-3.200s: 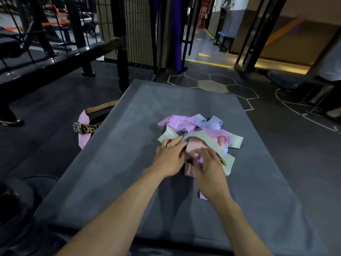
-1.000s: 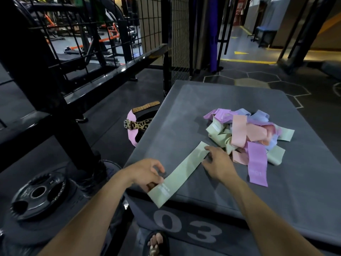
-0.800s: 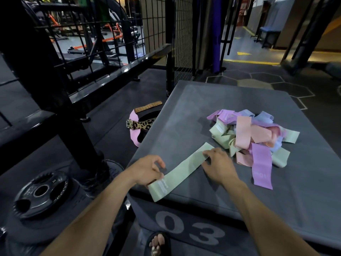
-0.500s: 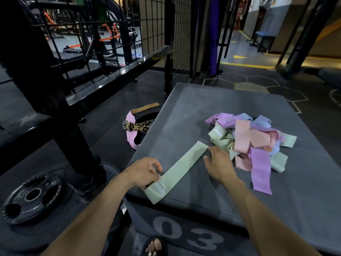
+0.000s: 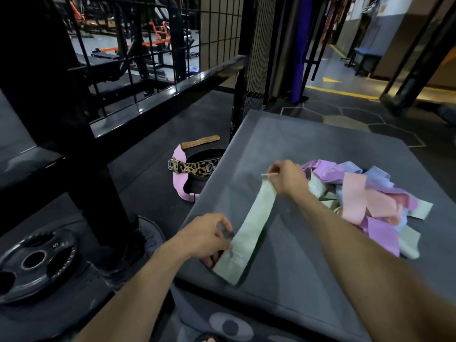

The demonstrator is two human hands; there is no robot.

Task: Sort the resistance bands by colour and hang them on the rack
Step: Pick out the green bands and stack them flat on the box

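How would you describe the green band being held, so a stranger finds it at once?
On the grey padded platform, left of the pile of bands, the pale green band stretches between the left hand and right hand. It alone is pulled out flat.

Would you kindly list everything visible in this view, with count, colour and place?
green band: one, pale green, stretched between both hands over the near left part of the platform
pile of bands: several, count unclear; pink, lilac, blue, green; right side of the platform
platform: one, grey, centre
lifting belts: apparently three; leopard-print, pink, tan; floor left of the platform
weight plate: one, black, floor at lower left
rack frame: black, left
left hand: grips the band's near end
right hand: pinches the band's far end
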